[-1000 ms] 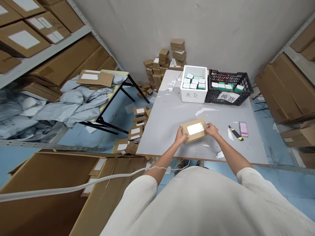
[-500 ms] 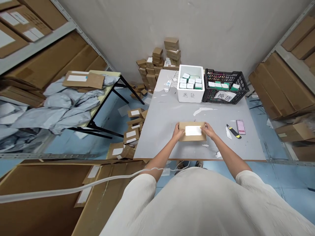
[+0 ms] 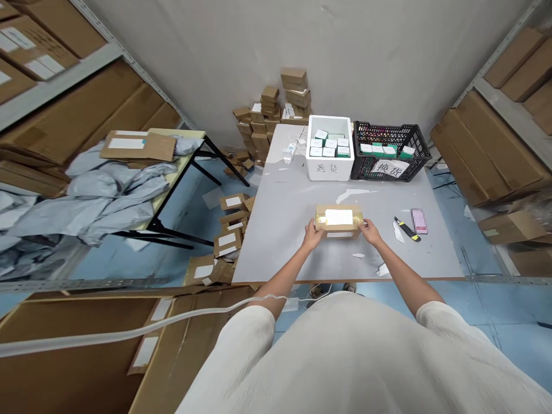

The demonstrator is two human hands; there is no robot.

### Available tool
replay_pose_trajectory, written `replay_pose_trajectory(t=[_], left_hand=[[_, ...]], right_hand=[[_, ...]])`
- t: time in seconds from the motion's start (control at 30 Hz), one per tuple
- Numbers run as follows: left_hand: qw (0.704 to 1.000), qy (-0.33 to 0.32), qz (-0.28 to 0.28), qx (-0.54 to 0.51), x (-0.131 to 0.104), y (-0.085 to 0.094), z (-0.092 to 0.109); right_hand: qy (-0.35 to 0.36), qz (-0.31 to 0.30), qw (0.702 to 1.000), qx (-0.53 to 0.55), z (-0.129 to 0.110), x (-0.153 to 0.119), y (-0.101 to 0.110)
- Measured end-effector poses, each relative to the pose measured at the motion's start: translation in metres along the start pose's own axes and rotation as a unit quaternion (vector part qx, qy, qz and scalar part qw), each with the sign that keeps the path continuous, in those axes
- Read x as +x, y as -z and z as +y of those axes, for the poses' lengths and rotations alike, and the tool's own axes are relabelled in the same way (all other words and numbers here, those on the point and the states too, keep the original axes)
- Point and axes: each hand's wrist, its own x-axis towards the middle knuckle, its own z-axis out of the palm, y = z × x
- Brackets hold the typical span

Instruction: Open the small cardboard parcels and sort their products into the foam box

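Note:
Between my two hands is a small brown cardboard box (image 3: 339, 227), over the grey table (image 3: 276, 230). White labels show on its top and on the side facing me, and shiny tape runs along the top. My left hand (image 3: 312, 234) is closed on the box's left end. At the right end, my right hand (image 3: 370, 231) grips it too. To the right lie a black and yellow utility knife (image 3: 407, 229) and a pinkish, blurred flat item (image 3: 418, 221). Whether the box touches the tabletop I cannot tell.
At the table's back stand a white bin (image 3: 330, 169) and a black crate (image 3: 390, 167), both holding small white-green boxes. A side table (image 3: 196, 134) on the left carries grey mailing bags (image 3: 92, 190). Cardboard boxes (image 3: 227, 241) lie on the floor beside my table. A white cable (image 3: 172, 319) crosses low left.
The box has been turned in my hands, so its taped top and a second label on the near side now show. It is slightly farther from me. Both hands still hold it.

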Motion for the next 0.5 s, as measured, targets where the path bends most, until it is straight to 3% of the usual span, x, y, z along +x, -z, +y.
replay_pose_trajectory(t=[0.13, 0.23, 0.37, 0.5], left_hand=[[0.999, 0.002, 0.012, 0.05, -0.001, 0.002, -0.012], [0.999, -0.019, 0.019, 0.039, 0.003, 0.003, -0.013], [0.996, -0.075, 0.04, 0.008, 0.006, 0.0, -0.008], [0.993, -0.121, 0.002, -0.003, 0.005, 0.001, -0.004]], right_hand=[[-0.046, -0.002, 0.999, -0.023, 0.019, -0.003, -0.005], [-0.03, 0.01, 0.999, 0.005, 0.022, 0.005, -0.009], [0.002, -0.021, 1.0, 0.021, 0.023, 0.015, -0.011], [0.032, -0.045, 0.998, 0.043, 0.023, 0.015, -0.011]])
